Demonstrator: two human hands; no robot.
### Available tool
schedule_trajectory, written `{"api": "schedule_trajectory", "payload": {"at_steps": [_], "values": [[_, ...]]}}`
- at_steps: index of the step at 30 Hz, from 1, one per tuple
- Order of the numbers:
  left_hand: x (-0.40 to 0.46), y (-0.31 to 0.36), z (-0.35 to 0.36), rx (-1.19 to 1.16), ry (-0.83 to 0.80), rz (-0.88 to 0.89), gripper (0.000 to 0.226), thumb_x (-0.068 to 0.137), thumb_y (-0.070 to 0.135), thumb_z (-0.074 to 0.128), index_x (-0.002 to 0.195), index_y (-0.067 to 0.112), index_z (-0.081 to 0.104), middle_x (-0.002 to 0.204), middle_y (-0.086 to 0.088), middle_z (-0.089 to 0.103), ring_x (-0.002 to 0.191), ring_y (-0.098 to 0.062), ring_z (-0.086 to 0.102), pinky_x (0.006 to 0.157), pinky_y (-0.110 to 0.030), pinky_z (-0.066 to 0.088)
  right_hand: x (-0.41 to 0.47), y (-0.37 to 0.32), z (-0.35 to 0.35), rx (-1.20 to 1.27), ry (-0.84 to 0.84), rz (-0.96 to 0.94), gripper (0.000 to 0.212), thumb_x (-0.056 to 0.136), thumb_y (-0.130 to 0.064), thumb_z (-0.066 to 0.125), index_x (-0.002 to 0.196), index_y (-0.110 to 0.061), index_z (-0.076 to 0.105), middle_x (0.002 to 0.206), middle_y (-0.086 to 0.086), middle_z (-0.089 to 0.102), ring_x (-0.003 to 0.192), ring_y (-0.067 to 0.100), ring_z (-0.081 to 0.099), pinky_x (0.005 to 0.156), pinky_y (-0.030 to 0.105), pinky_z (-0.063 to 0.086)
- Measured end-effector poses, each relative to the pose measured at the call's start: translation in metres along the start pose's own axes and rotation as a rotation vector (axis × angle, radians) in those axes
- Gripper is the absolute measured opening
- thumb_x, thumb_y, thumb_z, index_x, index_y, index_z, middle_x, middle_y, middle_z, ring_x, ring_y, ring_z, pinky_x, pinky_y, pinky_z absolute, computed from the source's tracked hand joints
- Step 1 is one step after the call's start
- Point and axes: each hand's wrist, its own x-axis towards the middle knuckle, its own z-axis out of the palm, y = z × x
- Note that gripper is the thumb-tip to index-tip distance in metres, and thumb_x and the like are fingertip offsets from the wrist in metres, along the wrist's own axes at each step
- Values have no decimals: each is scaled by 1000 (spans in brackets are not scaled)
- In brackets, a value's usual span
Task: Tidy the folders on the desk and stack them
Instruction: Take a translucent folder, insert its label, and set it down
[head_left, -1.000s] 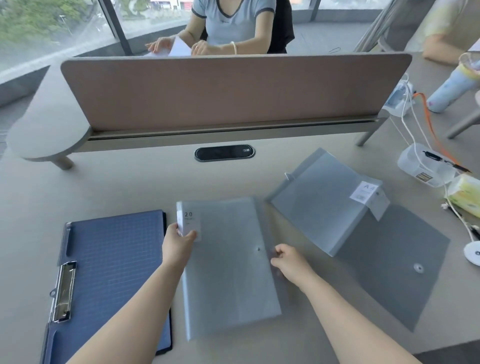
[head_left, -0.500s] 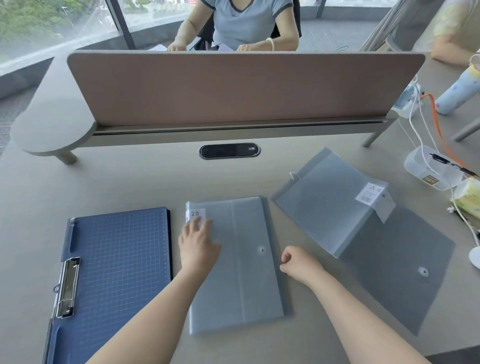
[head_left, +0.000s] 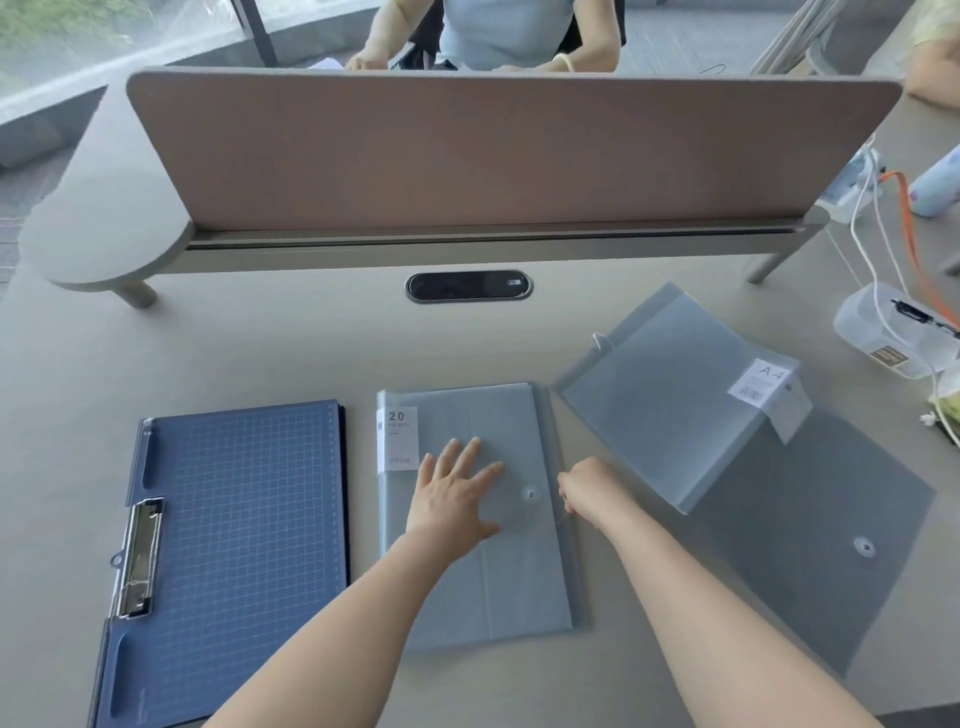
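Note:
A pale grey pocket folder (head_left: 514, 587) with a "20" label lies flat in the middle of the desk, on top of a snap-button envelope whose edge shows at its right. My left hand (head_left: 452, 496) rests flat on it, fingers spread. My right hand (head_left: 589, 488) is curled at the folder's right edge, pinching the edge of the envelope beneath. A blue clipboard folder (head_left: 234, 545) lies to the left. To the right, a translucent grey "A4" folder (head_left: 670, 405) lies askew over a darker grey snap envelope (head_left: 821, 561).
A brown divider panel (head_left: 493, 150) runs across the back of the desk, with a black cable port (head_left: 469, 286) before it. A plastic box (head_left: 893, 338) with white and orange cables sits at the right. A person sits behind the panel.
My left hand let go of the folder's top-left corner and slid right, flat onto its cover. The folder now lies square on the desk. My right hand stayed at its right edge.

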Motion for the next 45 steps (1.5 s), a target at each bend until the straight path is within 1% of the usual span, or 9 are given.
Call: {"api": "schedule_trajectory", "payload": {"at_steps": [6, 9, 14, 17, 24, 32, 36, 41, 45], "values": [[-1, -1, -1, -7, 4, 3, 79, 85, 55, 63, 152, 43, 22, 166, 4, -2, 153, -24, -6, 123, -45, -2, 4, -24, 11, -169, 50, -96, 19, 87, -14, 44, 85, -8, 62, 94, 13, 72, 78, 32, 66, 57, 26, 39], [0, -2, 0, -6, 2, 6, 80, 85, 57, 62, 152, 43, 21, 166, 5, -3, 153, -23, -7, 123, -45, -1, 2, -38, 18, -297, 101, -207, 21, 95, -19, 43, 93, -13, 62, 104, 11, 69, 92, 32, 64, 67, 28, 38], [-1, -4, 1, -15, 6, 10, 78, 86, 56, 61, 151, 44, 20, 166, 5, -3, 153, -23, -7, 123, -45, -1, -5, -47, 33, -464, 89, -336, 23, 96, -25, 42, 94, -17, 63, 109, 12, 68, 102, 33, 63, 70, 29, 39], [0, -5, 2, -32, 23, 12, 77, 86, 57, 62, 150, 45, 22, 166, 6, -1, 153, -23, -6, 123, -45, 0, -14, -43, 41, -530, 63, -379, 28, 92, -21, 42, 110, -16, 64, 116, 10, 67, 108, 32, 62, 75, 30, 42], [0, -4, 2, -32, 6, -8, 78, 86, 56, 62, 152, 45, 20, 167, 7, -5, 153, -21, -8, 123, -43, -1, -33, -6, 44, -531, 88, -431, 21, 91, -21, 44, 95, -13, 63, 107, 16, 69, 100, 36, 65, 69, 33, 43], [-1, -2, 1, -41, -7, -23, 77, 88, 53, 62, 151, 46, 20, 166, 9, -7, 153, -19, -9, 123, -43, -2, -15, 10, 3, -459, 74, -218, 23, 88, -21, 44, 67, -18, 51, 75, 5, 59, 73, 30, 55, 55, 29, 36], [0, -2, 1, -43, -18, -26, 77, 88, 53, 62, 151, 46, 19, 166, 9, -8, 153, -19, -10, 123, -44, -3, -1, 0, -5, -437, 112, -226, 25, 91, -22, 45, 67, -20, 52, 80, 3, 66, 74, 27, 58, 51, 27, 34], [0, -1, 1, -32, -20, -29, 76, 88, 53, 61, 151, 46, 19, 166, 9, -9, 153, -19, -11, 123, -43, -3, 10, -23, 1, -433, 132, -278, 22, 94, -23, 43, 84, -16, 62, 93, 6, 69, 79, 27, 56, 63, 30, 39], [0, -1, 2, -27, -21, -33, 78, 88, 53, 61, 152, 46, 18, 166, 9, -9, 153, -19, -11, 123, -43, -4, 12, -35, 10, -426, 127, -321, 19, 96, -25, 44, 80, -20, 53, 98, 7, 70, 85, 29, 59, 66, 29, 38]]}}
